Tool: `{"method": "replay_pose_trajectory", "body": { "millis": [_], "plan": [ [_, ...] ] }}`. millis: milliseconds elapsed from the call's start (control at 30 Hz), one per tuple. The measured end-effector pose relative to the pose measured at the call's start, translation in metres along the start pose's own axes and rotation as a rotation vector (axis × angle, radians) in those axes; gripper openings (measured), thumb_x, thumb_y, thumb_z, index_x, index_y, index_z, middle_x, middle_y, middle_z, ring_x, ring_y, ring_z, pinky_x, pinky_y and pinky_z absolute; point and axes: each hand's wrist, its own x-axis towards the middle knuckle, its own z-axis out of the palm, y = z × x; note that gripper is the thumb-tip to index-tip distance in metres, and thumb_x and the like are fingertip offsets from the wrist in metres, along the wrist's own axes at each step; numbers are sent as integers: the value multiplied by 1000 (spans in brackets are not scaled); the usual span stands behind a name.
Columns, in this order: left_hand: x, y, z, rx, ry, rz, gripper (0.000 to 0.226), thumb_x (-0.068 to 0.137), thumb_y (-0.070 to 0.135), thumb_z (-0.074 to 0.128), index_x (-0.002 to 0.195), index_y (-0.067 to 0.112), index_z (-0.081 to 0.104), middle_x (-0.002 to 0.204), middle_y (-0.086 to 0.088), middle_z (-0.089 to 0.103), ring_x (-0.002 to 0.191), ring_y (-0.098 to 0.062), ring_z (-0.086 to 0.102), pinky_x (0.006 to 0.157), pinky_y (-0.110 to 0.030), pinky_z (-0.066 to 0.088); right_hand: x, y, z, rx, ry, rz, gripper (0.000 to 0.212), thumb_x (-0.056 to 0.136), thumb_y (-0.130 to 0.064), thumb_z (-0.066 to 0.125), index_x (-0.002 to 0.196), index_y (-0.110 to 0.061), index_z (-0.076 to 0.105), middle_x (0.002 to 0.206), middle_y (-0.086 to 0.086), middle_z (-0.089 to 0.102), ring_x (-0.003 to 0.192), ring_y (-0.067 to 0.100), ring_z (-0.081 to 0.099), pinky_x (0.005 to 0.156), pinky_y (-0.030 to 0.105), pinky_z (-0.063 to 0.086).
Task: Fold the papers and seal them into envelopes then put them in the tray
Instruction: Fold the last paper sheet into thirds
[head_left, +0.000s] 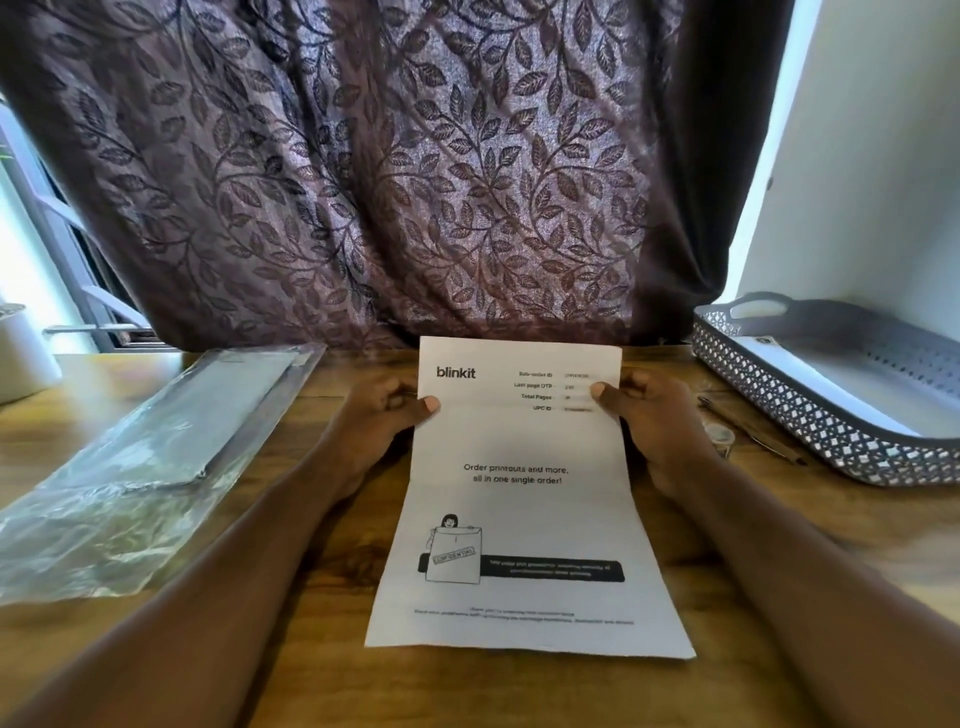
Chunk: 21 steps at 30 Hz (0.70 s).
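A white printed sheet of paper is in the middle of the wooden table, its far end lifted and its near end lying flat. My left hand pinches the sheet's left edge near the top, thumb on the printed side. On the opposite edge, at the same height, my right hand pinches it too. A grey lattice tray with a white bottom stands at the far right. A clear plastic packet of envelopes lies to the left.
A pen and a small round roll of tape lie between my right hand and the tray. A dark leaf-patterned curtain hangs behind the table. A white pot stands at the far left edge.
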Motion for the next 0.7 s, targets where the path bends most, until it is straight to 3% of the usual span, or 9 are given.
{"method": "replay_pose_trajectory", "body": {
  "millis": [133, 233, 400, 600, 700],
  "plan": [
    [0, 0, 0, 17, -28, -16, 22, 95, 9, 65, 116, 5, 67, 105, -8, 78, 95, -25, 75, 87, -42, 60, 1, -4, -4, 35, -54, 30, 15, 93, -10, 67, 107, -12, 71, 99, 3, 79, 86, 22, 77, 72, 38, 62],
    [4, -2, -2, -13, 14, -14, 19, 96, 7, 62, 114, 5, 66, 104, -10, 77, 95, -27, 75, 86, -43, 59, 6, -2, -4, 78, -178, 105, 26, 91, 6, 61, 109, -9, 70, 105, 9, 78, 92, 29, 76, 79, 44, 60],
    [4, -2, -6, -107, 23, -21, 16, 94, -1, 57, 92, 11, 67, 86, -7, 73, 75, -20, 69, 64, -29, 55, 10, 0, -6, 105, -176, 108, 23, 93, 6, 56, 85, -6, 73, 82, 9, 74, 67, 20, 69, 55, 27, 58],
    [2, -1, -6, -95, 16, 9, 25, 95, -4, 47, 85, 6, 68, 78, -3, 70, 69, -14, 62, 55, -21, 50, 9, 0, -8, 110, -197, 138, 36, 99, -4, 40, 86, -1, 73, 85, 13, 73, 67, 20, 64, 54, 26, 56],
    [0, -1, -7, -125, 29, -39, 35, 100, 7, 36, 85, 3, 68, 81, -8, 70, 67, -16, 64, 50, -19, 49, 6, -3, -7, 117, -204, 176, 35, 101, -11, 43, 86, -2, 73, 85, 14, 73, 72, 21, 64, 61, 30, 55]
  ]
}}
